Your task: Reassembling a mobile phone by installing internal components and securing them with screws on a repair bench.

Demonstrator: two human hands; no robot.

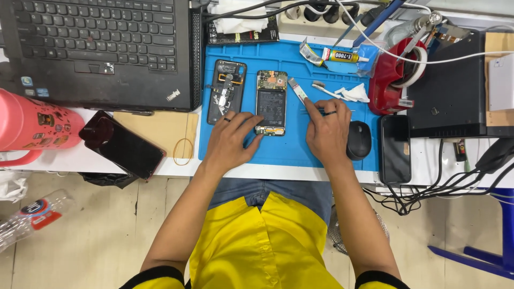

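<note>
An opened phone (271, 101) with its battery and circuit board exposed lies on the blue work mat (289, 152). My left hand (231, 137) rests on the mat with its fingertips touching the phone's lower left corner. My right hand (325, 131) lies to the phone's right, fingers closed on a thin dark tool (325, 112) that lies flat on the mat. A second opened phone shell (226, 91) sits just left of the first.
A black laptop (96, 51) fills the upper left. A dark phone (124, 144), a rubber band (183, 151) and a pink bottle (29, 124) lie left of the mat. A black mouse (358, 140), another phone (394, 148), a red tape dispenser (393, 77), a glue tube (342, 55) and cables lie on the right.
</note>
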